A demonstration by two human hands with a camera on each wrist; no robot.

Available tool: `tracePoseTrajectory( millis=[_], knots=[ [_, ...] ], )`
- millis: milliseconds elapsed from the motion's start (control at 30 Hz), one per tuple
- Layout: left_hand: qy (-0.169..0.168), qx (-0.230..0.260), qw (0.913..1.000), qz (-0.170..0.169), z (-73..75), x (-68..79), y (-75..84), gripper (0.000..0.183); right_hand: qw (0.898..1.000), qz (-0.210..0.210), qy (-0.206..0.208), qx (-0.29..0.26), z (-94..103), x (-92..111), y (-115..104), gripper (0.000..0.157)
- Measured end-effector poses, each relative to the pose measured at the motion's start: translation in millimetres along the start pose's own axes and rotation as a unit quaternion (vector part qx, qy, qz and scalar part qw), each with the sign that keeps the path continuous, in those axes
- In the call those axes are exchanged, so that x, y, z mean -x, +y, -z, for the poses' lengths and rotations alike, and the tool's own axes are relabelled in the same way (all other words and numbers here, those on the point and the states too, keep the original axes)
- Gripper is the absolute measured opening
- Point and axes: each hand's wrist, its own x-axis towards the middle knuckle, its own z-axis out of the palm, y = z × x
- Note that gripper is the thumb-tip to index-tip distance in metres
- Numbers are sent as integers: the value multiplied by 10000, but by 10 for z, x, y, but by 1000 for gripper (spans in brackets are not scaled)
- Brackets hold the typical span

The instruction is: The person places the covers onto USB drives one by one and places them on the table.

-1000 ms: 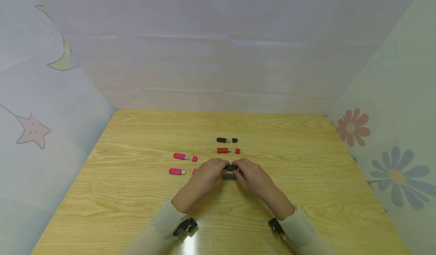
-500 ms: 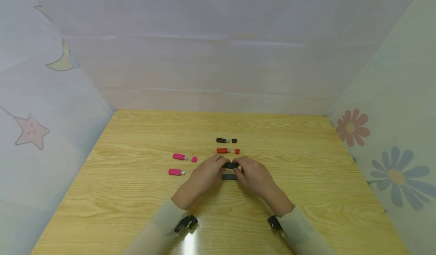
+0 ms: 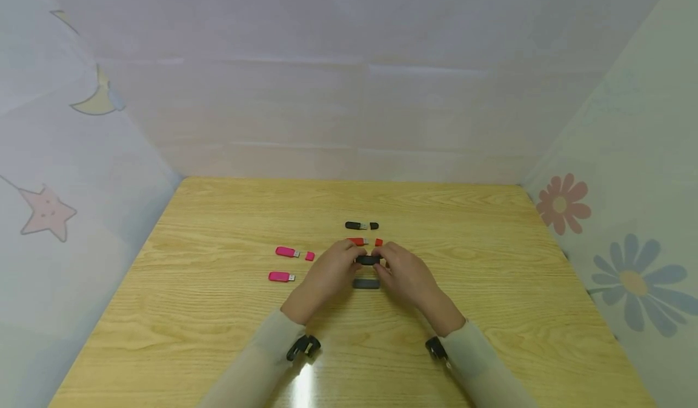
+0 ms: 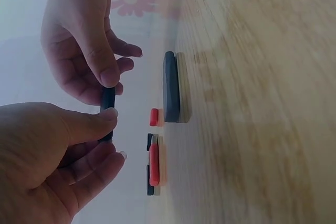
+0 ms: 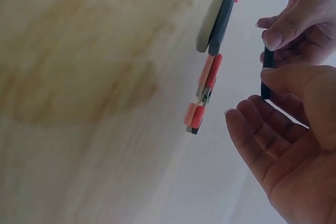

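In the head view, a black stick (image 3: 368,260) was pinched from both ends, its left end by the left hand (image 3: 334,270) and its right end by the right hand (image 3: 406,271), and it was held level between the two sets of fingertips. A grey stick (image 3: 366,284) was seen lying on the table (image 3: 218,335), just on the near side of the fingers. Just beyond the fingers lay a red stick (image 3: 357,241), partly covered by the left hand, with a red cap (image 3: 378,242) set apart from its metal plug. Farther beyond the fingertips, a bare-plugged dark stick (image 3: 353,225) had been laid in line with a dark cap (image 3: 374,226). To the left of the left fingers, an upper pink stick (image 3: 285,251) with a pink cap (image 3: 309,256) beside it and a lower pink stick (image 3: 279,277) were seen, both with plugs exposed. In the left wrist view, the black stick was shown raised clear of the table, pressed under the left thumb against the fingers, its other end pinched beneath the right thumb; the grey stick was seen apart from all fingertips. In the right wrist view, the right thumb was laid along the black stick, while the outer right fingers were extended with their tips free of it. Whether the black stick was capped could not be told, since its ends were hidden by the fingers.
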Motion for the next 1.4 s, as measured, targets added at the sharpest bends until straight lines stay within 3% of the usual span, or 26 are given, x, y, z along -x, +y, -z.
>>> tracePoseTrajectory(
  millis=[367,900,1133,1400],
  knots=[
    [-224,55,9993,296,-4,-68,-33,20,9990,-205,-360,180,-15,-91,6,18],
    [-438,-313,9977,419,-120,-198,-108,9,9954,-265,-736,550,-12,-235,9,19],
    [-499,-343,9973,405,-145,-235,-112,8,9910,-433,-1060,697,-5,-293,-3,18],
    [-572,-343,9970,391,-168,-254,-100,7,9895,-458,-1127,778,-24,-313,18,18]
  ],
)
